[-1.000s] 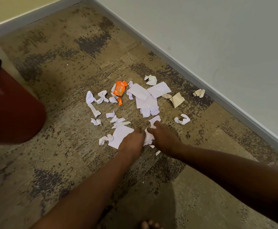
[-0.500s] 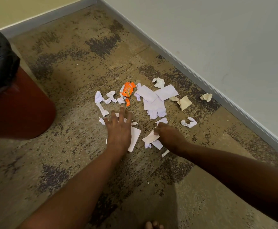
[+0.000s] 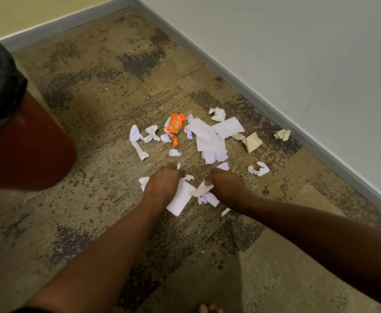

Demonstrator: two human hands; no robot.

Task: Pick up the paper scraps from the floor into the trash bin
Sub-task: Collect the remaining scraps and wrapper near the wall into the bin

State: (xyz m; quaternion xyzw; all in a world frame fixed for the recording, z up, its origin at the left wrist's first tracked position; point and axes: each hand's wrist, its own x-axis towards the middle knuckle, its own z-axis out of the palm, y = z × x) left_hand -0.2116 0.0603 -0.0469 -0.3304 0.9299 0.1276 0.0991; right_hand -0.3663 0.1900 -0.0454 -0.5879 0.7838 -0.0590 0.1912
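Paper scraps [image 3: 209, 141] are strewn over the carpeted floor [image 3: 108, 105], mid-scene, close to the grey skirting on the right. Mix of flat white sheets, crumpled white bits and a few tan pieces [image 3: 252, 142]; an orange wrapper [image 3: 174, 126] sits among them at the far side. Trash bin [image 3: 24, 141], red with a black liner, stands to the left, well apart from the pile.

Handling, my read: all of it is near weightless, limp, not fragile. Flat sheets lie flush on the carpet, so they need an edge lifted or a sweep into a bunch. Crumpled bits can be pinched anywhere. Loose small pieces will likely drop out of a handful, so bunch tight.

Left hand [image 3: 162, 184]: palm down, fingers curled, on the near end of the pile. It lies over the top edge of a flat white sheet [image 3: 180, 199], with small scraps sticking out at the fingertips and at its left side. Looks like it is gathering; can't tell if anything is truly gripped.

Right hand [image 3: 228, 188]: fingers closed down, a tan strip [image 3: 202, 190] pinched at the thumb side. More white bits [image 3: 208, 198] lie just beneath it on the floor.

Most of the pile is untouched on the far side. Nothing visibly on its way to the bin.
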